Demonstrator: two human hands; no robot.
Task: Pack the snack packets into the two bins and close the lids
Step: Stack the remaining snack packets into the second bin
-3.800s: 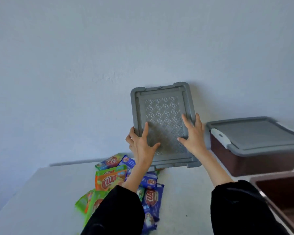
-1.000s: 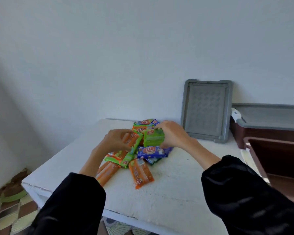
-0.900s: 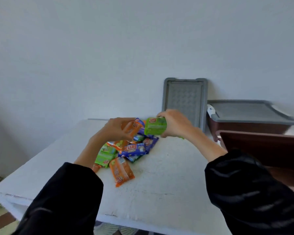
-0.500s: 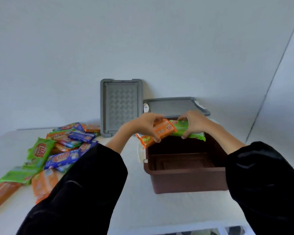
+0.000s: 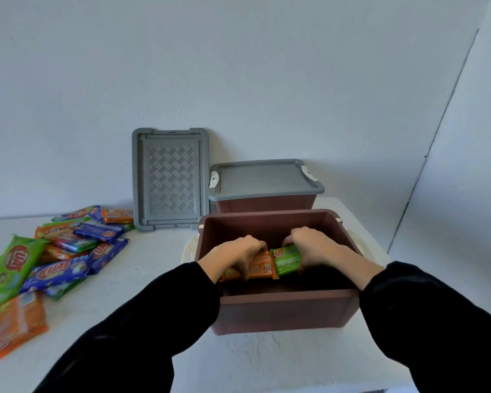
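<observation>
Inside the open brown bin [image 5: 284, 307], the left hand [image 5: 236, 253] grips an orange packet [image 5: 260, 269] and the right hand [image 5: 315, 248] a green packet [image 5: 288, 259], both with red oval logos too blurred to read. More packets [image 5: 60, 251] lie heaped on the white table [image 5: 131, 296]; a grey lid [image 5: 169, 180] leans on the pale wall [image 5: 238, 66].

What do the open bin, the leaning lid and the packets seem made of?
Open bin: likely moulded plastic, matte brown, with a thick rim. Leaning lid: grey plastic, by its embossed weave pattern. Packets: probably glossy printed film, brightly coloured.
</observation>
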